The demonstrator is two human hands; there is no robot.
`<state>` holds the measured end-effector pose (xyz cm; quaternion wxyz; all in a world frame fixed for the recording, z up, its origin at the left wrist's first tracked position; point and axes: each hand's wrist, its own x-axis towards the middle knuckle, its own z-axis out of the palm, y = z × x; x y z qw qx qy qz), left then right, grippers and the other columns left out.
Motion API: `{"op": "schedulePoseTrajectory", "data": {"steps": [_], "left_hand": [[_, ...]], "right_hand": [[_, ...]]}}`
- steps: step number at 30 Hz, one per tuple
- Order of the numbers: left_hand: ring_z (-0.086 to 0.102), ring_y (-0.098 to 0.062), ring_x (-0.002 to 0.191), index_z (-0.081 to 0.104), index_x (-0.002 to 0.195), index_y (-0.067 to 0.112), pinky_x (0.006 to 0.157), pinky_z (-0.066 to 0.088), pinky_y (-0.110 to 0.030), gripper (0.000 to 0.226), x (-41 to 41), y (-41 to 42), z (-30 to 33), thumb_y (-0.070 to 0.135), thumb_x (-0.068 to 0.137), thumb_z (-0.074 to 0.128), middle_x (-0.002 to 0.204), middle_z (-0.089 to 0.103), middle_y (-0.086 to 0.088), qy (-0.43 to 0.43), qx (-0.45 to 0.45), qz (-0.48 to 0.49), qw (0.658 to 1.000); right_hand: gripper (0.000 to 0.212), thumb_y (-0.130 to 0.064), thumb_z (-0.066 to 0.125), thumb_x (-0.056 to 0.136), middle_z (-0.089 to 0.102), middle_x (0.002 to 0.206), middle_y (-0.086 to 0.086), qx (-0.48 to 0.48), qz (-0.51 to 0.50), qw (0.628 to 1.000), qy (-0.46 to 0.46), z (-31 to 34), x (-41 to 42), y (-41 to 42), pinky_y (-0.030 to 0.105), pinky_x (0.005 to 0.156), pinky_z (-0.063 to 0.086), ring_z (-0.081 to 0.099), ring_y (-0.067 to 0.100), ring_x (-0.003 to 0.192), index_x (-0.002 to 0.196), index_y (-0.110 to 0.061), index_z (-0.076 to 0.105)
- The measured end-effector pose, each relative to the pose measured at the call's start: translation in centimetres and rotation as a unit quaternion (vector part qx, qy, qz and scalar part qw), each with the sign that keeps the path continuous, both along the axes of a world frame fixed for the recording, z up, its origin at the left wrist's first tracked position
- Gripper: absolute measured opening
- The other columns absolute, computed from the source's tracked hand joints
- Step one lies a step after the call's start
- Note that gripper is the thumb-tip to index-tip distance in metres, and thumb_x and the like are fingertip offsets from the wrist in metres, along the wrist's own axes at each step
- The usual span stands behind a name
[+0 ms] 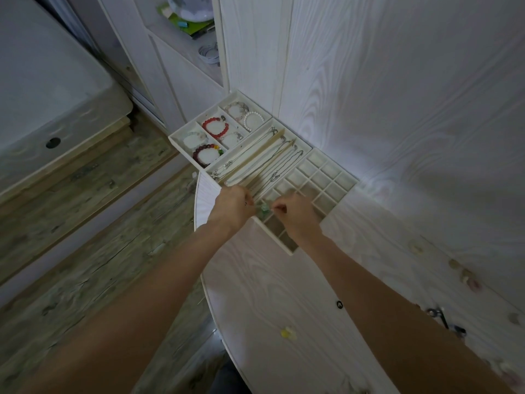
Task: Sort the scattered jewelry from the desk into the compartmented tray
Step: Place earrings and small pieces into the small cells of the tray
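Note:
A white compartmented tray (pixel 345 191) lies at the back of the desk, its small square cells on the right. My left hand (pixel 231 207) and my right hand (pixel 295 213) meet over its near-left cells, both pinching a small green piece of jewelry (pixel 264 208) between them. A middle section (pixel 257 156) holds several chains laid lengthwise. The far-left section (pixel 181 135) holds bead bracelets, among them a red one (pixel 216 127), a dark multicoloured one (pixel 206 155) and a white pearl one (pixel 252 118).
Loose pieces lie on the white desk (pixel 284 280): a yellow one (pixel 287 332), a small black one (pixel 339 304), dark blue ones (pixel 443 317), pale ones (pixel 466 277) along the right wall. The desk's curved left edge drops to a wood floor (pixel 99 237).

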<state>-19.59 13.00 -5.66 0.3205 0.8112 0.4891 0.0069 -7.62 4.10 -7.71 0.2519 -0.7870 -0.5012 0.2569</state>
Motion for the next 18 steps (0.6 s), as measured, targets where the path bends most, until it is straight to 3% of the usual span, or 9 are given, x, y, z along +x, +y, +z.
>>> {"op": "schedulePoseTrajectory", "data": {"steps": [5, 8, 13, 18], "left_hand": [[0.061, -0.031, 0.094, 0.069, 0.096, 0.004, 0.077, 0.049, -0.033, 0.016, 0.3, 0.2, -0.7, 0.004, 0.088, 0.055, 0.101, 0.065, -0.015, 0.029, 0.033, -0.036, 0.998], [0.062, -0.032, 0.089, 0.069, 0.095, 0.001, 0.072, 0.050, -0.035, 0.024, 0.3, 0.5, -1.1, -0.009, 0.085, 0.050, 0.099, 0.065, -0.016, 0.065, 0.076, -0.102, 0.990], [0.062, -0.032, 0.092, 0.068, 0.103, 0.001, 0.075, 0.051, -0.034, 0.028, 1.1, 0.9, -1.1, -0.013, 0.083, 0.053, 0.103, 0.063, -0.017, 0.108, 0.107, -0.184, 0.971], [0.061, -0.033, 0.091, 0.064, 0.096, -0.003, 0.067, 0.040, -0.030, 0.022, 1.9, 1.0, -0.8, -0.012, 0.084, 0.047, 0.099, 0.062, -0.018, 0.160, 0.093, -0.202, 0.962]], "right_hand": [[0.016, 0.002, 0.054, 0.086, 0.065, 0.081, 0.007, 0.003, -0.025, 0.999, -0.041, -0.9, -0.2, -0.1, 0.032, 0.070, 0.051, 0.059, 0.018, 0.074, 0.081, -0.007, 0.067], [0.016, 0.005, 0.056, 0.082, 0.065, 0.077, 0.007, 0.008, -0.018, 0.998, -0.053, -0.9, -0.2, -0.2, 0.035, 0.068, 0.052, 0.060, 0.020, 0.071, 0.077, -0.006, 0.066], [0.017, 0.004, 0.056, 0.081, 0.065, 0.075, 0.007, -0.010, 0.009, 0.996, -0.083, -1.0, -0.1, 0.1, 0.039, 0.069, 0.052, 0.059, 0.020, 0.070, 0.073, -0.008, 0.066], [0.019, 0.000, 0.053, 0.088, 0.068, 0.083, 0.009, -0.019, 0.021, 0.994, -0.101, -0.7, -0.2, 0.4, 0.029, 0.077, 0.050, 0.061, 0.020, 0.077, 0.082, -0.006, 0.069]]}}
